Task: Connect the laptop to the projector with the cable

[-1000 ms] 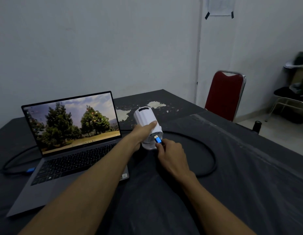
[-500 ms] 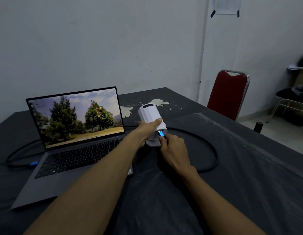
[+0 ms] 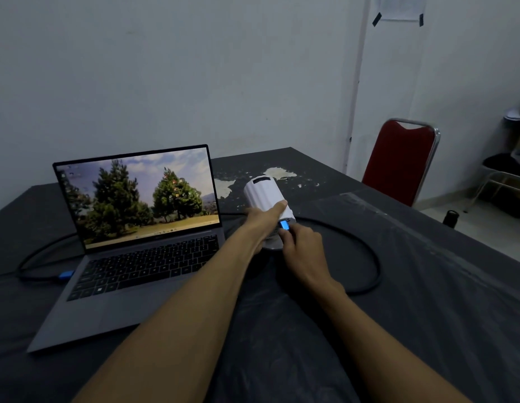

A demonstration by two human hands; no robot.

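Note:
A white cylindrical projector (image 3: 264, 196) stands tilted on the dark table, right of an open grey laptop (image 3: 142, 228) whose screen shows trees. My left hand (image 3: 263, 221) grips the projector's side. My right hand (image 3: 303, 251) pinches the blue plug (image 3: 284, 225) of a thick black cable (image 3: 369, 257) and holds it against the projector's lower back. The cable loops round to the right and behind the laptop. Its other blue plug (image 3: 66, 274) sits at the laptop's left edge. How deep the plug sits in the projector is hidden.
A black cloth covers the table (image 3: 427, 301), with worn white patches (image 3: 277, 173) behind the projector. A red chair (image 3: 398, 161) stands at the table's far right corner. A small dark bottle (image 3: 451, 218) is on the floor beyond the edge.
My right hand has brought the blue plug closer against the projector's back. My left hand has kept its grip. The view has shifted slightly.

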